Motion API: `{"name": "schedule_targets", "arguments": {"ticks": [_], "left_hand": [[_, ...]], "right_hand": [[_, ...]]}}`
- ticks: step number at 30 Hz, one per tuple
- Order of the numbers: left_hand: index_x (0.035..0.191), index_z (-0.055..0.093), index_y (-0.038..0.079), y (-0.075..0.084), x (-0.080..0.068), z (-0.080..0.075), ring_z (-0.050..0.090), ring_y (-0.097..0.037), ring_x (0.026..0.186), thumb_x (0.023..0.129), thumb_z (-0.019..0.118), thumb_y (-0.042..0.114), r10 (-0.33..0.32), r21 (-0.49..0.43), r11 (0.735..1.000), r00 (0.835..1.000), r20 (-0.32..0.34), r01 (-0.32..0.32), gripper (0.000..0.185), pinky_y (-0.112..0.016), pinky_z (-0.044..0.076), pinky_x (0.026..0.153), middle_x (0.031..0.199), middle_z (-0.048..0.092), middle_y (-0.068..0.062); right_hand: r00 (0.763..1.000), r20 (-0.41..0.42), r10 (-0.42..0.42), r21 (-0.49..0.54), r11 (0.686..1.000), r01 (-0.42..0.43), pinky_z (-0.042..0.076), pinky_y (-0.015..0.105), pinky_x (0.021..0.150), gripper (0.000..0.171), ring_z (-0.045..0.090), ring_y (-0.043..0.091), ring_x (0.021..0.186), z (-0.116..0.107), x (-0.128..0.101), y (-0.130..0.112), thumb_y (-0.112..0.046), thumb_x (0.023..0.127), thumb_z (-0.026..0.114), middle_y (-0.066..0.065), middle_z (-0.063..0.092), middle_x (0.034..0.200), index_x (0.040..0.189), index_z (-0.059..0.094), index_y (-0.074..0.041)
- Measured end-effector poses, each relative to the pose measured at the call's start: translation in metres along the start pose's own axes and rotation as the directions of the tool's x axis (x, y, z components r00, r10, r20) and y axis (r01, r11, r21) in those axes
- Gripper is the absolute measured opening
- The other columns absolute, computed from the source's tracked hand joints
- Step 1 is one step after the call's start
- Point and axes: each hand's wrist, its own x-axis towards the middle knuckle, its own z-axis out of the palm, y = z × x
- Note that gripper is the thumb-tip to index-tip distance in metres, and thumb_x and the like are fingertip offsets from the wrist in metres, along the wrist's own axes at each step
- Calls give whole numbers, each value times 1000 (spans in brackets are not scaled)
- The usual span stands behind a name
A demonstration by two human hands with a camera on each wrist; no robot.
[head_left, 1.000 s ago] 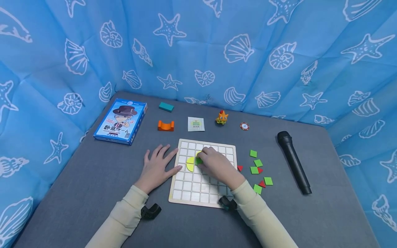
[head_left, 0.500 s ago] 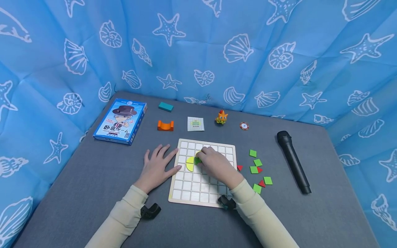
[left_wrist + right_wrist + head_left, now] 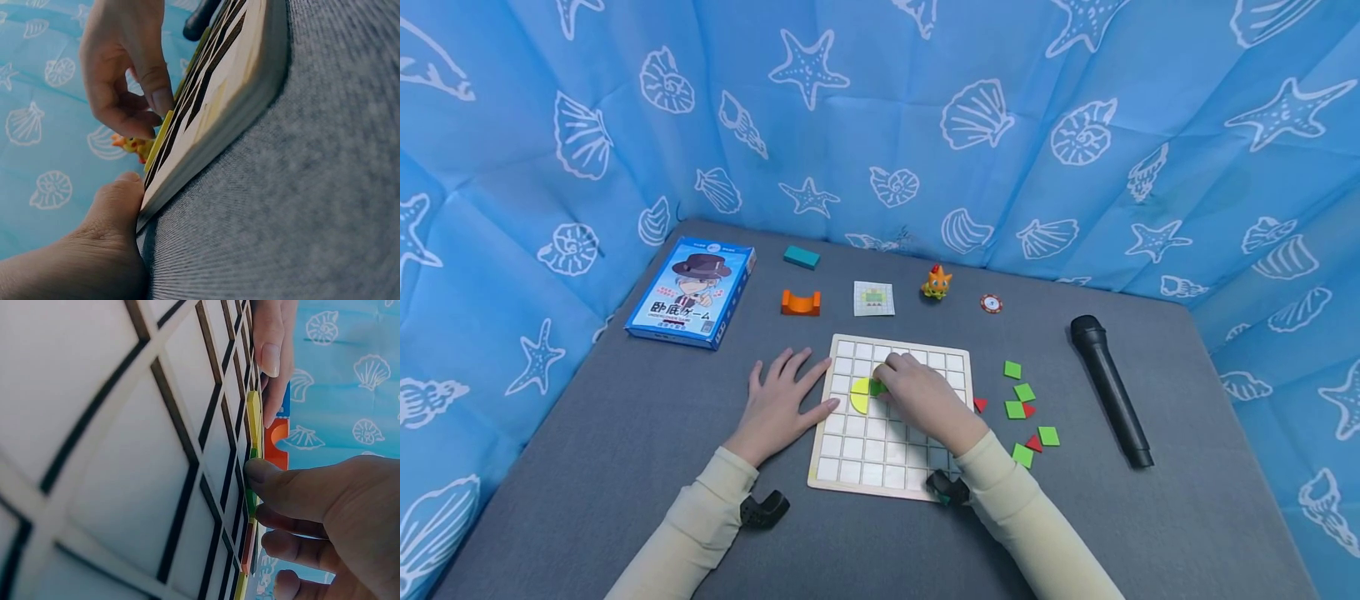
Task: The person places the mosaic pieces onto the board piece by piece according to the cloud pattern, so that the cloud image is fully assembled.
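Fingers of the right hand (image 3: pixel 925 398) curl over a small green tile (image 3: pixel 878 387) on the wooden grid board (image 3: pixel 850 473), pinching it against the white squares just beside a yellow half-disc piece (image 3: pixel 859 397). The left hand (image 3: pixel 779 406) lies flat and open on the counter (image 3: pixel 625 467), its thumb and fingertips touching the board's left edge.

Over the last second almost nothing has shifted: the right hand has crept a touch toward the far side of the board, the green tile has stayed beside the yellow piece, and the left hand has kept its brace. That reads as fine seating of the tile into its square, not a fresh pick.

The board is pale wood, thick-edged, with a dark-lined grid of glossy white cells. The tiles are thin, flat and matte. To the right of the board lie loose green squares (image 3: pixel 1023 393) and red triangles (image 3: pixel 1034 444), scattered but near each other. Farther right is a black microphone (image 3: pixel 1109 392), long and cylindrical. Along the far side stand a blue card-game box (image 3: pixel 694 292), a teal block (image 3: pixel 802 257), an orange arch block (image 3: pixel 801 303), a small pattern card (image 3: pixel 874 298), an orange toy figure (image 3: pixel 937 283) and a round poker chip (image 3: pixel 991 303). The counter is grey woven fabric; a blue seashell-print cloth (image 3: pixel 1000 125) backs it.
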Motion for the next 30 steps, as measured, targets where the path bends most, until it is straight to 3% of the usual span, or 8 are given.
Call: {"name": "schedule_targets", "arguments": {"ticks": [14,22,26,30], "left_hand": [[149,35,32,-2,0,-1,22,-36,142,90,47,65,3,0,1000,1000,-2,-3,69,-70,10,107,153,34,-9],[148,36,32,-1,1,0,22,-36,142,90,48,65,4,-8,1000,1000,-2,-4,69,-69,10,107,153,34,-9],[149,36,32,-1,1,0,21,-36,142,90,48,64,3,-17,1000,1000,0,-3,69,-69,9,107,153,33,-9],[149,36,32,-1,0,0,20,-36,142,90,49,64,4,-27,1000,1000,1,-4,69,-69,9,107,153,33,-9]], "right_hand": [[1000,-5,-3,7,1000,3,52,28,73,21,56,13,87,-2,-2,-1,-24,87,72,-1,60,97,104,67,-13],[1000,-14,1,19,1000,0,52,28,73,21,56,14,87,-15,-14,0,-19,85,73,0,61,97,105,68,-12],[998,-7,63,23,998,-62,53,30,74,25,57,16,91,-29,-27,10,-17,83,75,1,61,98,106,68,-12],[982,48,185,32,982,-186,54,34,79,29,59,19,97,-44,-43,27,-17,84,75,4,63,104,111,67,-10]]}}
